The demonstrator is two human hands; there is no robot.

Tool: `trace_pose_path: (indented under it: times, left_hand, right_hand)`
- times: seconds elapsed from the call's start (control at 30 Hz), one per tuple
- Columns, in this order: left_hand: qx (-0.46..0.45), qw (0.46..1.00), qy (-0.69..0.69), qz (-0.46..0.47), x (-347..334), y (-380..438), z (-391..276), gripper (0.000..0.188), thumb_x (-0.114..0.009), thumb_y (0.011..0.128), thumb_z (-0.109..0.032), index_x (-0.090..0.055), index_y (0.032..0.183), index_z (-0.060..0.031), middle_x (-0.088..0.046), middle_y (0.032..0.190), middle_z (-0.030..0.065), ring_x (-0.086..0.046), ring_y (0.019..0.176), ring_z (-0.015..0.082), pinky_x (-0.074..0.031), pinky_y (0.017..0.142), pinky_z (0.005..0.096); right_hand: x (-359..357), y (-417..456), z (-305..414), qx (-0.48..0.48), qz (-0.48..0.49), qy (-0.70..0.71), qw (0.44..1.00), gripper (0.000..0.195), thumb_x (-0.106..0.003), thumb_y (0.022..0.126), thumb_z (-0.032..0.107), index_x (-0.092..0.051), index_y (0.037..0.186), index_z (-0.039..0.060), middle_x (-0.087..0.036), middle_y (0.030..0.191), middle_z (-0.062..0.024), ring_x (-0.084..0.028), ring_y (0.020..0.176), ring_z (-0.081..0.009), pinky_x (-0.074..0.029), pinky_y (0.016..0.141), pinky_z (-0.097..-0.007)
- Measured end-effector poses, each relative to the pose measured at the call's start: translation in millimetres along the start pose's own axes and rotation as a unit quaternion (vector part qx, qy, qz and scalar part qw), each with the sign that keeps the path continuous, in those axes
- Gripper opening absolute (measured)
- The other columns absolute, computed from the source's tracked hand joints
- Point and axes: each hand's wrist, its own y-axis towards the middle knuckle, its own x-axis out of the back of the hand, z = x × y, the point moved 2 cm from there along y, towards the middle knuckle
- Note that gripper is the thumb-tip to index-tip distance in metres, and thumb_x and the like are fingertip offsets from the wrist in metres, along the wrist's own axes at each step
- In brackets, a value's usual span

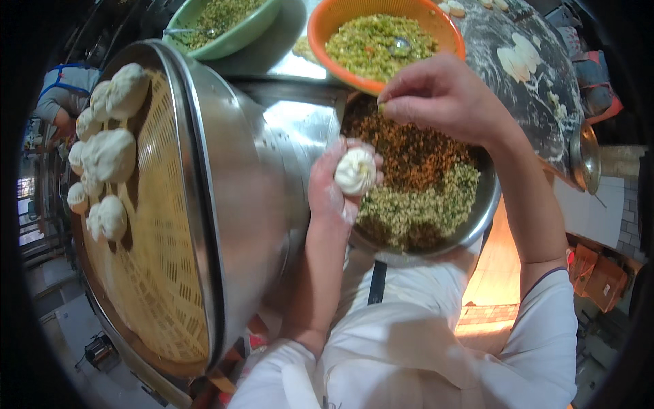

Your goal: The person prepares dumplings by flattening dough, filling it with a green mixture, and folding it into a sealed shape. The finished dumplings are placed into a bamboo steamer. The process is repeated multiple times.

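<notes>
A pleated raw dough bun [356, 172], its folds twisted to the middle, rests in my left hand [327, 179], with the fingers curled around it. Flour whitens that palm and the fingers. Higher and to the right, my right hand [439, 99] pinches a small greenish bit of filling [381, 107] between thumb and fingertips. Below the right hand is a metal bowl [488, 214] with reddish-brown minced filling [409, 153] and pale green-flecked filling [419, 214]. An orange plastic colander [319, 38] of chopped green vegetable filling [368, 46], a spoon [399, 47] in it, stands just beyond.
At left, a large metal steamer [245, 204] bears a woven steaming mat [158, 266] with several buns [110, 153] on it. A green bowl [230, 48] of filling stands behind. On the right, a floured dark worktop [490, 56] holds flattened dough pieces [518, 57]. Another person [64, 94] stands far left.
</notes>
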Motion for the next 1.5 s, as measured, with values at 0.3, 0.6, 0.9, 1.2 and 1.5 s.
trace_pose_path:
  times: [0.3,0.6,0.9,1.2,1.5]
  left_hand:
    - [-0.060,0.995,0.005,0.082,-47.8,-61.6,1.2,0.021,-0.059,0.095,-0.022,-0.063,0.097,-0.0015,-0.068,0.090,0.0111,-0.068,0.085,0.0229,-0.057,0.077,0.0375]
    - [-0.085,0.991,0.033,0.098,-56.6,-98.0,30.0,0.024,-0.063,0.094,-0.022,-0.065,0.097,0.0023,-0.068,0.088,0.0111,-0.067,0.080,0.0200,-0.055,0.072,0.0322]
    - [-0.119,0.987,0.048,0.100,-63.8,-121.4,35.6,0.023,-0.063,0.094,-0.020,-0.066,0.096,0.0028,-0.068,0.088,0.0105,-0.067,0.078,0.0190,-0.054,0.073,0.0309]
    - [-0.158,0.983,0.037,0.086,-64.9,-140.3,20.9,0.026,-0.054,0.098,-0.023,-0.064,0.094,0.0007,-0.067,0.088,0.0105,-0.067,0.076,0.0196,-0.055,0.066,0.0308]
    - [-0.479,0.801,0.349,0.082,-42.3,-148.1,18.4,0.036,-0.044,0.105,-0.027,-0.061,0.112,0.0038,-0.063,0.105,0.0093,-0.058,0.099,0.0161,-0.046,0.089,0.0301]
  right_hand:
    - [-45.4,-98.1,53.0,0.117,-0.060,-0.201,0.971,0.007,-0.067,0.077,0.007,-0.068,0.077,0.0004,-0.063,0.070,-0.0173,-0.063,0.066,-0.0347,-0.050,0.061,-0.0416]
    - [-60.1,-153.8,79.6,0.126,-0.094,-0.301,0.940,0.006,-0.066,0.069,0.005,-0.062,0.066,0.0039,-0.062,0.067,-0.0154,-0.062,0.067,-0.0353,-0.049,0.061,-0.0447]
    - [-72.8,-176.8,102.0,0.121,-0.136,-0.334,0.925,0.008,-0.064,0.073,0.008,-0.060,0.070,0.0029,-0.061,0.066,-0.0154,-0.063,0.068,-0.0360,-0.049,0.062,-0.0471]
    - [-79.8,-174.9,83.9,-0.018,-0.185,0.064,0.981,0.029,-0.055,0.096,0.031,-0.066,0.100,0.0047,-0.064,0.082,-0.0067,-0.064,0.076,-0.0189,-0.053,0.064,-0.0316]
    - [-112.7,-152.0,71.9,-0.174,-0.086,0.399,0.896,0.043,-0.067,0.092,0.027,-0.055,0.125,0.0022,-0.063,0.110,-0.0081,-0.067,0.095,-0.0181,-0.061,0.073,-0.0331]
